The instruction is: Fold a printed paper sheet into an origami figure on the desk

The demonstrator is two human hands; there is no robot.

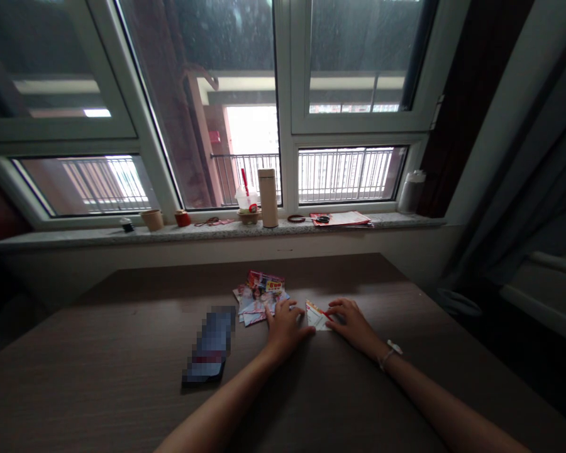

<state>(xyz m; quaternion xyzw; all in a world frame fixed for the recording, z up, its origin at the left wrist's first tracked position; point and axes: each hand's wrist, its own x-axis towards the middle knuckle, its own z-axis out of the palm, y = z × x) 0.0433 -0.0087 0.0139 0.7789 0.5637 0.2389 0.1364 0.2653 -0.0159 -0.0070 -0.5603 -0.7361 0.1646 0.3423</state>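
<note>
A small piece of folded paper (316, 318), white with an orange and red edge and roughly triangular, lies on the table between my two hands. My right hand (356, 324) has its thumb and index finger closed at the paper's right edge; a bracelet is on that wrist. My left hand (285, 328) rests with fingers spread, its thumb tip at the paper's lower left corner. Its other fingers lie by the right side of a loose pile of colourful printed paper sheets (259, 292), partly covering the pile's edge.
A phone (212, 346), its screen blurred out, lies left of my left hand on the dark wooden table (122, 340). Behind the table, the windowsill (207, 231) bears a beige flask (268, 198), a paper cup (151, 219), a plastic drink cup (245, 198), scissors (321, 219) and a grey bottle (411, 194).
</note>
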